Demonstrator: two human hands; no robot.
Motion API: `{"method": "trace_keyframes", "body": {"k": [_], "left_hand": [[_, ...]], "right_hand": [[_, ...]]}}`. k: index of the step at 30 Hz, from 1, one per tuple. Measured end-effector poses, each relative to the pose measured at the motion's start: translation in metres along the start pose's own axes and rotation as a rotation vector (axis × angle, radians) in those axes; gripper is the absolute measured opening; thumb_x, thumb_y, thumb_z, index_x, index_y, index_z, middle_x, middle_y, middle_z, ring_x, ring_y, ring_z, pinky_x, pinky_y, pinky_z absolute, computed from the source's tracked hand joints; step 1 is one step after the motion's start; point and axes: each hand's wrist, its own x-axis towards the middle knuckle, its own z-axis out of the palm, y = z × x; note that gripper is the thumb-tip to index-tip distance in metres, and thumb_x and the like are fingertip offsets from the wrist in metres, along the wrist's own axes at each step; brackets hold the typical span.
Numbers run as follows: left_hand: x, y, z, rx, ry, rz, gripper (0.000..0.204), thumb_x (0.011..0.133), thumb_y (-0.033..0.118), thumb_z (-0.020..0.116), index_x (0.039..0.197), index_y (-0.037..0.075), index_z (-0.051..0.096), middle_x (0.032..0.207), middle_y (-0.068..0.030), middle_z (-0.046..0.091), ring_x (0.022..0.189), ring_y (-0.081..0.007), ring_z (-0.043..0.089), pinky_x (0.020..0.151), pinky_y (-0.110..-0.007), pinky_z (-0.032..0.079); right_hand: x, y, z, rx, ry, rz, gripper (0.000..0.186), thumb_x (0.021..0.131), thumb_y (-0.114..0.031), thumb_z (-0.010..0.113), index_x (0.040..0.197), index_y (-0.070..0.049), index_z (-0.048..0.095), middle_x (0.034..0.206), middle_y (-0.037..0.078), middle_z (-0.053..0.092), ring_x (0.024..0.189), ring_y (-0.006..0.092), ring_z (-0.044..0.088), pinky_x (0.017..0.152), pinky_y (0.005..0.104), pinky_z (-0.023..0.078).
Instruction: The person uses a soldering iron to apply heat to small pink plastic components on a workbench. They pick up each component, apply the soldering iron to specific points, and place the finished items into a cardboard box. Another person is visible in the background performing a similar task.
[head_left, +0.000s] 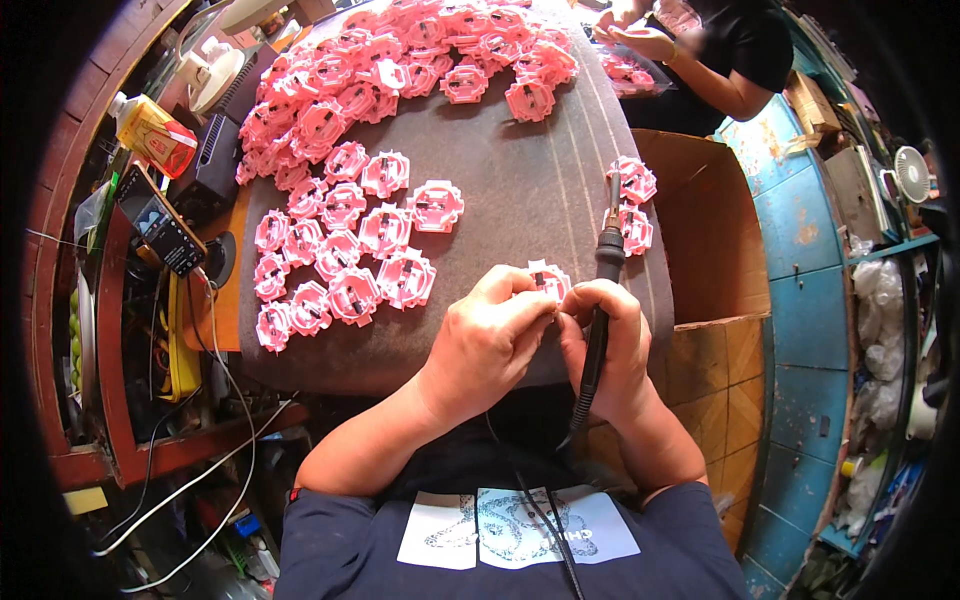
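Observation:
My right hand [612, 345] is closed around the black handle of a soldering iron [597, 345], whose metal tip points away from me. Its thumb and fingertip also come together beside my left fingers. My left hand [482, 335] is closed in a pinch, and whatever small thing sits between the fingertips is hidden. Just beyond both sets of fingertips is a pink plastic part [548, 278], partly covered by them; I cannot tell whether it is held or lies on the table. Two similar pink parts [635, 228] are at the table's right edge, by the iron's tip.
On the grey-covered table [510, 180], loose rows of pink parts [385, 230] lie left, with a large heap [330, 110] behind. A phone [160, 225] and a bottle [155, 135] stand left. An open cardboard box [700, 220] is right; another person [735, 60] works beyond it.

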Motion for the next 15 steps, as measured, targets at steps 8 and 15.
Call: {"method": "trace_keyframes", "body": {"k": [8, 15], "left_hand": [[-0.0014, 0.0003, 0.0027, -0.007, 0.048, -0.018, 0.018, 0.091, 0.003, 0.075, 0.109, 0.005, 0.074, 0.102, -0.0159, 0.069, 0.088, -0.0351, 0.072, 0.076, -0.041, 0.06], [-0.0018, 0.0029, 0.0017, 0.03, 0.056, -0.035, 0.018, 0.089, 0.0, 0.076, 0.107, 0.004, 0.075, 0.101, -0.0154, 0.069, 0.084, -0.0312, 0.071, 0.073, -0.038, 0.059]], "right_hand": [[-0.0002, 0.0003, 0.001, -0.099, 0.022, -0.043, 0.045, 0.09, 0.012, 0.07, 0.129, -0.001, 0.052, 0.104, 0.016, 0.069, 0.081, 0.0177, 0.065, 0.072, 0.0299, 0.055], [-0.0002, -0.0005, 0.0012, -0.122, 0.042, -0.296, 0.054, 0.078, 0.01, 0.075, 0.126, -0.002, 0.054, 0.105, 0.021, 0.071, 0.078, 0.0358, 0.068, 0.071, 0.0446, 0.055]]}}
